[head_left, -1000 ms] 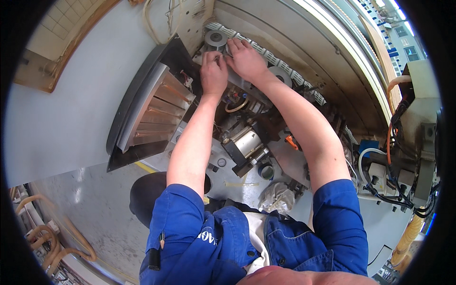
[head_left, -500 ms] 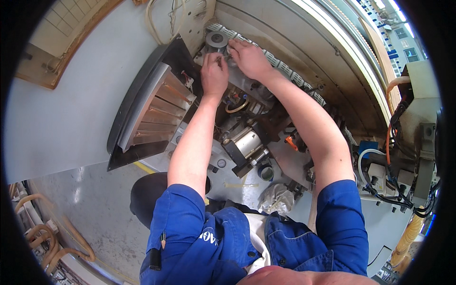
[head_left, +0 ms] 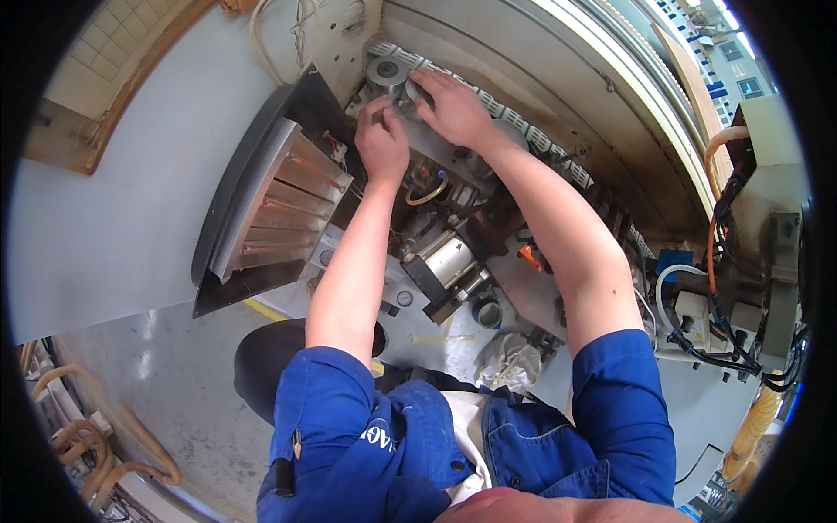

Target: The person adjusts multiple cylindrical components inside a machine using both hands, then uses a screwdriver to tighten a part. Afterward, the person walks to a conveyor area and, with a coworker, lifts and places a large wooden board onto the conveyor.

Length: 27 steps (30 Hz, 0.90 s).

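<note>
Deep inside the machine, at the top of the view, a grey metal roller (head_left: 386,70) with a round cap stands upright. My left hand (head_left: 382,144) is just below it, with fingers curled and pressed together at the roller's lower side. What those fingers pinch is hidden. To the roller's right, my right hand (head_left: 455,109) reaches in with fingers stretched out. Its fingertips lie over a small grey part right beside the roller, mostly covered by the hand. Both hands are over a flat metal plate (head_left: 440,150).
Below my forearms are a metal cylinder (head_left: 449,261), an orange lever (head_left: 529,258), a pressure gauge (head_left: 404,298) and a clear plastic bag (head_left: 507,362). An open dark-edged cover (head_left: 261,205) stands left of my left arm. Hoses and cables (head_left: 717,344) hang at the right.
The view has shifted slightly, so the machine sits a little further left. Both hands stay at the roller; my left hand's fingers have moved slightly against its lower side.
</note>
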Each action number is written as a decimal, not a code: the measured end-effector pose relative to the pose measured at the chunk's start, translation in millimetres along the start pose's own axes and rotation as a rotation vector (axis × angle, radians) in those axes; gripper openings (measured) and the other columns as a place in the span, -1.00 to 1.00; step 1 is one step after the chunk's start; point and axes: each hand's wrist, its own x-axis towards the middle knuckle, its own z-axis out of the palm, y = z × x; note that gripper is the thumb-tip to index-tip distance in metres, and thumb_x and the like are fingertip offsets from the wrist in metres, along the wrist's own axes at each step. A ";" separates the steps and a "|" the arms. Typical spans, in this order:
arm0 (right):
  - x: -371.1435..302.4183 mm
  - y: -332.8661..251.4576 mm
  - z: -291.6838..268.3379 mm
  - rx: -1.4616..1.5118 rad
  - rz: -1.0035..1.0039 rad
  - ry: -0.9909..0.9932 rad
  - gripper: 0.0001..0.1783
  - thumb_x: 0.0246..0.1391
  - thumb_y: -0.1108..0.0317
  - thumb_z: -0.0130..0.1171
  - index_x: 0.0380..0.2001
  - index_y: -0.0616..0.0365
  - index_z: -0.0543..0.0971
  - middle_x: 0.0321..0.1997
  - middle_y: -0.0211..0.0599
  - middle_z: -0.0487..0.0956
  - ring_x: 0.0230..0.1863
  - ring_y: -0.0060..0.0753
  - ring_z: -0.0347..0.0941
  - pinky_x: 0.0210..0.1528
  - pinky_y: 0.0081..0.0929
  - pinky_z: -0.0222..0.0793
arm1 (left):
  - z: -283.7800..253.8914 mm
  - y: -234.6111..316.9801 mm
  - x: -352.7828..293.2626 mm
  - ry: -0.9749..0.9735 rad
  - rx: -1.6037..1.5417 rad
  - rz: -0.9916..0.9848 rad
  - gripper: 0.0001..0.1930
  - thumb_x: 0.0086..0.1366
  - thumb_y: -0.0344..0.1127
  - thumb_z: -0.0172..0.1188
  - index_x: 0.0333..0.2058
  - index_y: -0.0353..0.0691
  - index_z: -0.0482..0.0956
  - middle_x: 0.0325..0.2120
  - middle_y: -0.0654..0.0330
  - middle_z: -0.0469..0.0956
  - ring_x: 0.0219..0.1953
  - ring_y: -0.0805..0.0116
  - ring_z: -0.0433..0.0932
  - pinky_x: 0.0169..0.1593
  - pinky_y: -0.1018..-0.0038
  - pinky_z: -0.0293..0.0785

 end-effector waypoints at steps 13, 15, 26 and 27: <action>3.5 7.6 -4.8 0.127 -0.009 -0.051 -0.41 0.11 0.22 0.12 0.22 0.17 0.48 0.34 -0.02 0.47 0.34 0.07 0.37 0.40 -0.14 0.28 | -9.5 9.4 11.7 -0.222 0.129 -0.072 -0.82 0.28 -0.40 0.31 -0.18 -0.33 0.65 -0.35 0.02 0.65 -0.43 0.22 0.70 -0.28 0.35 0.56; 3.7 8.1 -4.0 0.112 -0.008 -0.038 -0.41 0.11 0.22 0.12 0.22 0.18 0.48 0.33 -0.02 0.47 0.34 0.06 0.37 0.39 -0.14 0.29 | -8.6 8.1 12.8 -0.221 0.102 -0.054 -0.85 0.28 -0.40 0.32 -0.21 -0.33 0.66 -0.37 0.03 0.64 -0.44 0.23 0.70 -0.31 0.36 0.55; 2.4 12.9 2.1 0.117 0.038 0.005 -0.42 0.16 0.19 0.09 0.24 0.14 0.48 0.38 -0.02 0.43 0.38 0.04 0.33 0.42 -0.15 0.24 | 2.2 7.8 10.5 -0.157 0.175 0.088 -0.94 0.31 -0.47 0.22 -0.29 -0.34 0.56 -0.39 0.02 0.55 -0.36 0.06 0.61 -0.29 0.26 0.49; 2.6 13.0 3.5 0.118 0.038 0.025 -0.42 0.18 0.18 0.08 0.25 0.14 0.47 0.38 -0.01 0.43 0.38 0.06 0.32 0.43 -0.14 0.23 | 2.1 9.6 7.9 -0.154 0.169 0.075 -0.95 0.31 -0.48 0.21 -0.30 -0.34 0.54 -0.39 0.01 0.54 -0.34 0.03 0.59 -0.28 0.24 0.48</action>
